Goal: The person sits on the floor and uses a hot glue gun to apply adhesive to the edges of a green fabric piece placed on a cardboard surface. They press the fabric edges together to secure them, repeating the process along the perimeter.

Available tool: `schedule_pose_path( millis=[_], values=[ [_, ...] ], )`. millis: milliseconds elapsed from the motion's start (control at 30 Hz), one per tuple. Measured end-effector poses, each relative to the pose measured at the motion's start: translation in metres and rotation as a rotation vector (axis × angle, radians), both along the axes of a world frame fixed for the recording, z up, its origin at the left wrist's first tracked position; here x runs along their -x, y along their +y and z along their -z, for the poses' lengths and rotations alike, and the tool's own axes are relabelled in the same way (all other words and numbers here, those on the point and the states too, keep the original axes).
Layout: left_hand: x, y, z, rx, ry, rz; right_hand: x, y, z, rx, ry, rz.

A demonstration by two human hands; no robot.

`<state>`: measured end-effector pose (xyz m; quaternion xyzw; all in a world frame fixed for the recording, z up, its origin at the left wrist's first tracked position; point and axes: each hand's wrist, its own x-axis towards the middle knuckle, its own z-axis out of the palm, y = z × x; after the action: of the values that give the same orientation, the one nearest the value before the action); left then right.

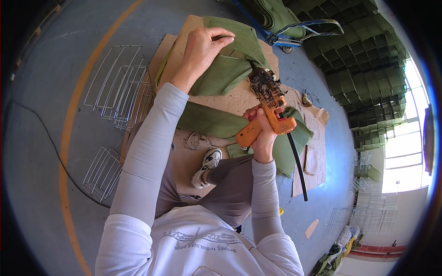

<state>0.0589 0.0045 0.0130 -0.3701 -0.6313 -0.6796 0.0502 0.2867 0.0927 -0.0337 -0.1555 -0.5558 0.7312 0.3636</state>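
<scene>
My right hand (263,142) is wrapped round the handle of an orange glue gun (285,124), whose front end is caked with black residue. A long black glue stick (297,158) juts from its back end. The gun's tip touches or hovers by the edge of a green fabric piece (223,73); I cannot tell which. Above the fabric, my left hand (205,49) is closed in a pinch at the edge of the upper green panel (239,39). A green strip (209,120) lies nearer to me, on brown cardboard (225,99).
Wire racks (122,92) stand on the blue-grey floor at the left, with another wire frame (103,172) nearer. A blue cart (306,30) carries rolled green fabric. Stacked green fabric boxes (359,60) fill the far right. A dark cable (46,133) runs along the floor.
</scene>
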Motion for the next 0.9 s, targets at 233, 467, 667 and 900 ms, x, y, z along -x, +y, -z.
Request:
schedule_pose_path(
  millis=[233,467,667,900],
  values=[
    [0.0025,0.0012,0.0022,0.014,-0.013,0.009,-0.0012,0.0002,0.0018,0.013,0.026,-0.021],
    [0.0049,0.0021,0.0025,0.006,-0.032,0.032,0.0031,-0.0071,0.0017,-0.003,0.003,-0.059],
    [0.0024,-0.0002,-0.0012,0.037,-0.067,0.038,0.003,-0.0083,0.0018,0.003,-0.029,-0.059],
    [0.0048,-0.0007,0.0033,0.029,-0.064,0.047,0.0041,-0.0082,0.0029,-0.008,-0.001,-0.036]
  ],
)
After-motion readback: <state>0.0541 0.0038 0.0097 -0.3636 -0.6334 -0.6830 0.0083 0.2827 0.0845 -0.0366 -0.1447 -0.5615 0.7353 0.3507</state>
